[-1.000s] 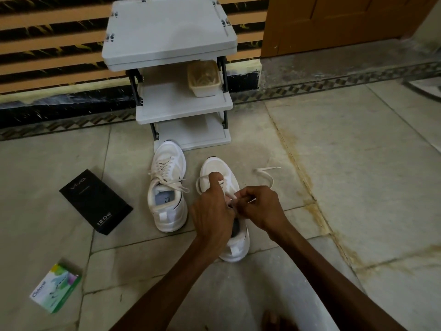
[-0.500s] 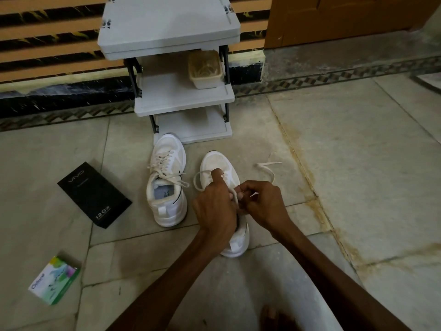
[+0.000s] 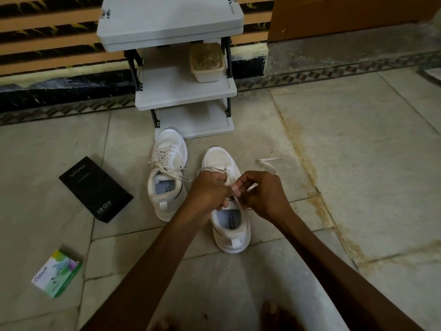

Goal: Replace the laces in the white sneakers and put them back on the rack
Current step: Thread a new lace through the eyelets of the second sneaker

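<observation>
Over the white cloth sneaker on the floor, pinching its flat cream lace with left hand and right hand, held close for threading.

Both long forearms are bare to the lower edge; bare left hand; bare right hand; bare toes below.

The black box reads "vivo" and "120W". The green-and-white box reads "Odonil". The insole of the nearer sneaker bears print, perhaps "SPEED"; the rest is blurred.
</observation>
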Demonstrator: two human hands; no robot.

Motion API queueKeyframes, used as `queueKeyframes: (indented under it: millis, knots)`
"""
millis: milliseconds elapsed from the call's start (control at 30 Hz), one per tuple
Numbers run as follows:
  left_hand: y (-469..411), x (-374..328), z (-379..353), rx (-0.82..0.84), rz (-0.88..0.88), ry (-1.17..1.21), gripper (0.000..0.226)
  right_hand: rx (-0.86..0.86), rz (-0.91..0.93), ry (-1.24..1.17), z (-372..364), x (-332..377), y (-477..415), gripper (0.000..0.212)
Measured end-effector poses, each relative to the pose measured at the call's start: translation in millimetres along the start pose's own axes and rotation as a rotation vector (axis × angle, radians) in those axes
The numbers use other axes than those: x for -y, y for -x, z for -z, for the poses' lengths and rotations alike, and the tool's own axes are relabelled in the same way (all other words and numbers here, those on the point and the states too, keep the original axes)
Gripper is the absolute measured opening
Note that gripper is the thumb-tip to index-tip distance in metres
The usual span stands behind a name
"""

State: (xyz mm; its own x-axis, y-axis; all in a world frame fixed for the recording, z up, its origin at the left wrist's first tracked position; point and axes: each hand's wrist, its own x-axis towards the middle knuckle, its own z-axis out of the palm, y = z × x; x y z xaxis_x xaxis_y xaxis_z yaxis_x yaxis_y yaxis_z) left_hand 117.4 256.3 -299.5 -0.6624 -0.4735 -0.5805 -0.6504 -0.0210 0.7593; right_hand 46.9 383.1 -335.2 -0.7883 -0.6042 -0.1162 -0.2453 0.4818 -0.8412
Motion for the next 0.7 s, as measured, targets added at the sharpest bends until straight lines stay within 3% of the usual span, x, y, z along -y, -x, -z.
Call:
queueKeyframes:
  millis: [100, 167, 300, 433, 533, 700]
  knots:
    - [6, -12, 3, 0.089, 0.039, 0.021, 0.045, -0.021, 0.004, 0.100, -6, 1, 0, 0.015]
    - [4, -8, 0, 0.061, 0.031, -0.046, 0.042, -0.032, -0.005, 0.118, -8, 1, 1, 0.017]
    - [5, 0, -3, -0.053, -0.197, -0.520, 0.062, -0.023, -0.012, 0.079, -9, -2, 0, 0.023]
    - [23, -4, -10, -0.223, -0.362, -0.826, 0.057, 0.039, -0.007, 0.045, -6, -3, -5, 0.019]
    - [26, -4, -18, -0.290, -0.375, -0.905, 0.069, 0.043, 0.004, 0.045, -7, -2, -6, 0.016]
    - [23, -6, -24, -0.224, -0.325, -0.929, 0.077, 0.050, -0.014, 0.019, -6, -3, -6, 0.019]
